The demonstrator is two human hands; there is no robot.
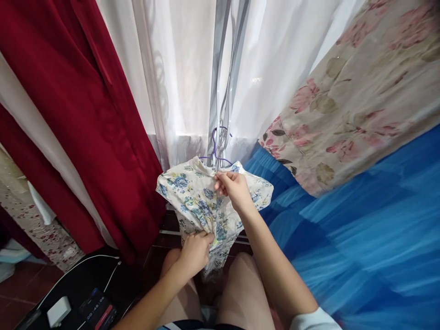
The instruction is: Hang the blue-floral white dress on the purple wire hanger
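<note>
A cream blouse [202,195] with blue and yellow flowers hangs in front of me on a purple hanger [215,145]. My right hand [235,185] is closed in a pinch at the middle of its neckline, just under the hanger. Lower down, my left hand [196,250] has its fingers closed on the front of the same blouse near the waist. Whatever small part of the blouse lies between the right fingertips is too hidden to make out. The blouse's lower end drops between my knees.
Grey metal poles [222,68] stand behind the hanger, before a white curtain [182,68]. Red cloth [113,137] hangs at left; pink-flowered fabric [347,114] and blue tulle [330,238] at right. A phone [99,309] and a white charger [58,311] lie on a black surface at lower left.
</note>
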